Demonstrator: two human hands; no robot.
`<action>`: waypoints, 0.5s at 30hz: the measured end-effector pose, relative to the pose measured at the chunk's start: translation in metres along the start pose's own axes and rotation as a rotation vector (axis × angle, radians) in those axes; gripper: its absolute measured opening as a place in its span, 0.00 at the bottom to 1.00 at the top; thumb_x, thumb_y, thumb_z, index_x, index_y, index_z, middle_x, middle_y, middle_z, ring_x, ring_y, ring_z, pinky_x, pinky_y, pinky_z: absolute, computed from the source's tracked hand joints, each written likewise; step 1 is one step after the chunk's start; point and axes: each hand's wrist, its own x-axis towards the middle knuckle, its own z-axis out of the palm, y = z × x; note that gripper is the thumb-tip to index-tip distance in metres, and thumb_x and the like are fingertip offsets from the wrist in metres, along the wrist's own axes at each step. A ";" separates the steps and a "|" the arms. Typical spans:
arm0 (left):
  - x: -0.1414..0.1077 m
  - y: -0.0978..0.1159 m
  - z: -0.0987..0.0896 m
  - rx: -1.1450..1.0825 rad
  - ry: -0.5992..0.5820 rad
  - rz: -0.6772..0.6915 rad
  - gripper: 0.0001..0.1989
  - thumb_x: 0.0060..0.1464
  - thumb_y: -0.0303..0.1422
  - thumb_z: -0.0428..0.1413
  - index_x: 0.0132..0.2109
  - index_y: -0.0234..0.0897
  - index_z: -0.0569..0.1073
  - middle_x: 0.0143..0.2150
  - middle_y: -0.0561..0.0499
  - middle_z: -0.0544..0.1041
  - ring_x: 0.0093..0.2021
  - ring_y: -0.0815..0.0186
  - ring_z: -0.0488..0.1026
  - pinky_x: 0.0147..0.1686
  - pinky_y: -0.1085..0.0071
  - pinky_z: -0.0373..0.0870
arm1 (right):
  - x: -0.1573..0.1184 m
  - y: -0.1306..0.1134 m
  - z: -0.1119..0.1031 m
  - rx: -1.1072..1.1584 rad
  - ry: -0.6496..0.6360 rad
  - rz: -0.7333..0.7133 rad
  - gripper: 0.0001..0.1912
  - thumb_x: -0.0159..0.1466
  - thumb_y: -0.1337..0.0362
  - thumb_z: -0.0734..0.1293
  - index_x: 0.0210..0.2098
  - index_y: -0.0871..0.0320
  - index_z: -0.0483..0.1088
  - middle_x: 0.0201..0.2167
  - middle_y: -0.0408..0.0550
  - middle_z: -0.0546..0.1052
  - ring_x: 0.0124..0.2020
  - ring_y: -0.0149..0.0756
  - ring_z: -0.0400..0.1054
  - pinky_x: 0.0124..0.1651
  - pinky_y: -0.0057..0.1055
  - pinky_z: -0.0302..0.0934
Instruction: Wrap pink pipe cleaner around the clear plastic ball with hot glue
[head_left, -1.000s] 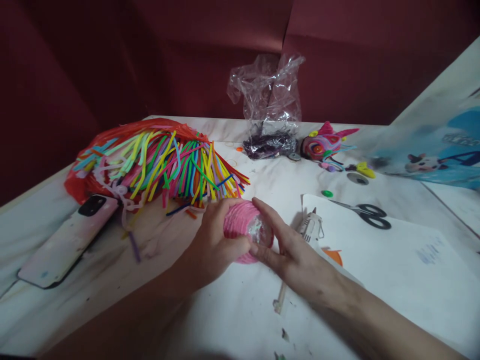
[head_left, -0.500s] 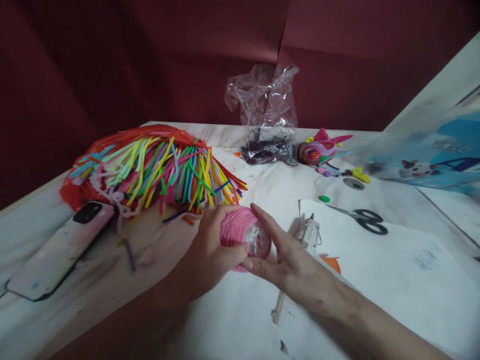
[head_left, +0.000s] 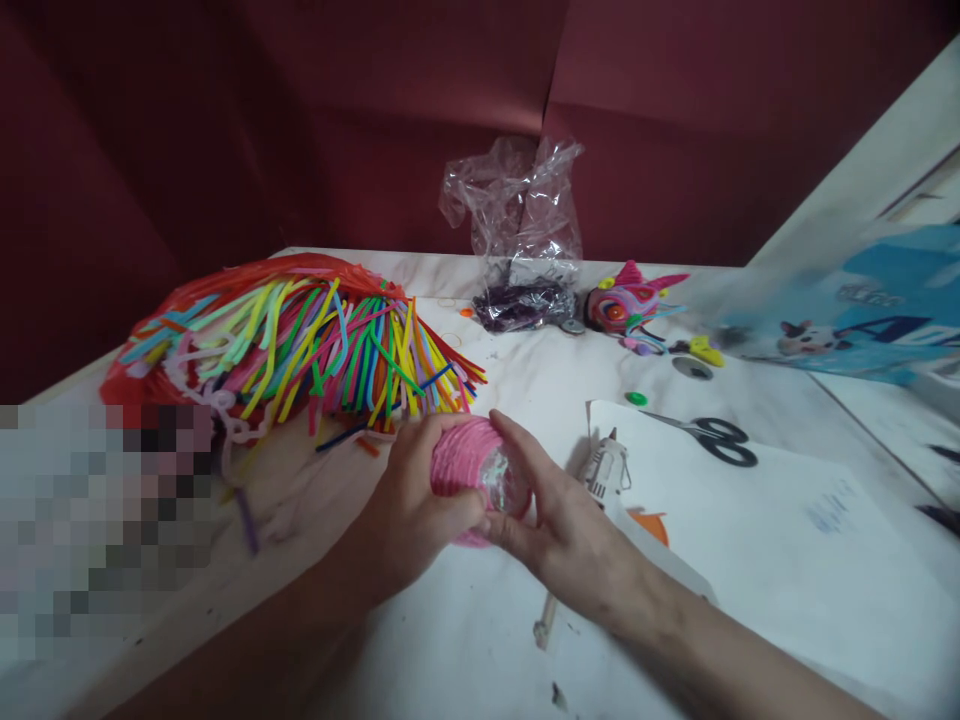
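Observation:
Between both hands is a clear rounded object wrapped in pink pipe cleaner (head_left: 465, 455), its bare see-through end facing right. My left hand (head_left: 420, 505) wraps around the pink side, thumb along the front. On the other side my right hand (head_left: 559, 510) grips the clear end with fingers on top and thumb below. The fingers hide part of the object. Just right of my right hand lies a white glue gun (head_left: 606, 470). Behind my left hand a bunch of colourful pipe cleaners (head_left: 375, 350) spills from a red plastic bag (head_left: 277, 265).
Scissors (head_left: 720, 440) lie on a white paper sheet (head_left: 810, 560) at right. Further back are a clear plastic bag (head_left: 529, 220) with dark contents, a pink decorated figure (head_left: 630, 300), a green button (head_left: 636, 398) and a blue printed package (head_left: 877, 300). An orange piece (head_left: 651, 526) lies near my right wrist.
The view has shifted slightly, so most things appear a little further left. Both hands keep the same hold on the pink-wrapped object.

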 end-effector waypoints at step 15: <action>0.003 -0.002 -0.002 -0.045 -0.015 0.001 0.26 0.39 0.27 0.52 0.50 0.38 0.66 0.48 0.47 0.68 0.51 0.52 0.64 0.52 0.54 0.59 | 0.000 -0.004 -0.007 0.044 -0.064 0.024 0.43 0.63 0.45 0.62 0.65 0.66 0.42 0.58 0.53 0.53 0.57 0.44 0.51 0.60 0.42 0.50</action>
